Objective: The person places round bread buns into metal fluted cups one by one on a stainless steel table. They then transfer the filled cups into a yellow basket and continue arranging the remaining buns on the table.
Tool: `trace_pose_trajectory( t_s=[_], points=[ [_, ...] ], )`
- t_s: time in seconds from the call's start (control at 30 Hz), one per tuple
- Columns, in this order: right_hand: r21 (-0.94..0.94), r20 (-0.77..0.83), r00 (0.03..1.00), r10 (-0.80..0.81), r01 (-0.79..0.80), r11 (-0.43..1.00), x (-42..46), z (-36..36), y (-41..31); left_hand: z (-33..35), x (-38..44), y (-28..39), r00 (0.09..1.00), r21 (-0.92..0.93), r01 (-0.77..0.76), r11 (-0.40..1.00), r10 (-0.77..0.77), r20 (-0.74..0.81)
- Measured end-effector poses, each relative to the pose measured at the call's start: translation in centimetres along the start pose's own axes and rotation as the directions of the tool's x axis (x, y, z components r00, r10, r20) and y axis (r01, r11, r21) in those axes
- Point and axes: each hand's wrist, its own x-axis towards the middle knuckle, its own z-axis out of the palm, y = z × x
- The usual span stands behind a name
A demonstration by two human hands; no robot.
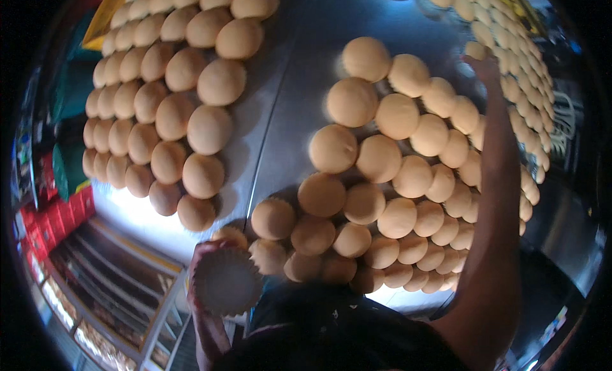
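Note:
My left hand (204, 249) is at the lower left, wrapped around a stack of pale fluted paper baking cups (228, 281). The open side of the top cup faces up towards me. At the far upper right, my right hand (486, 67) grips one round, tan domed bun (476, 50) between thumb and fingers. That bun is beside the right-hand group of buns (397, 116), which stand close together in rows. Frilled paper edges show under some of them. My right forearm passes over part of this group and hides several buns.
A second block of buns (175, 116) stands on the left of the steel table (282, 98), across a seam. More buns (519, 60) line the far right. Yellow crates (103, 19), red crates (60, 222) and a rack with shelves (110, 275) are beyond the table's left side.

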Motion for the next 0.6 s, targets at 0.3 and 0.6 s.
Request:
trace_pose_trajectory(
  t_s=[0.3,0.6],
  points=[
    [0.096,-0.016,1.0,0.016,-0.015,0.995,-0.6,-1.7,-4.6,2.9,3.4,0.5,0.965,0.007,0.058,0.998,-0.058,0.257],
    [0.983,0.162,0.586,-0.794,-0.025,0.182,-34.7,-14.6,-27.2,3.3,1.5,0.1,0.959,0.009,0.222,0.975,-0.22,0.179]
  ],
)
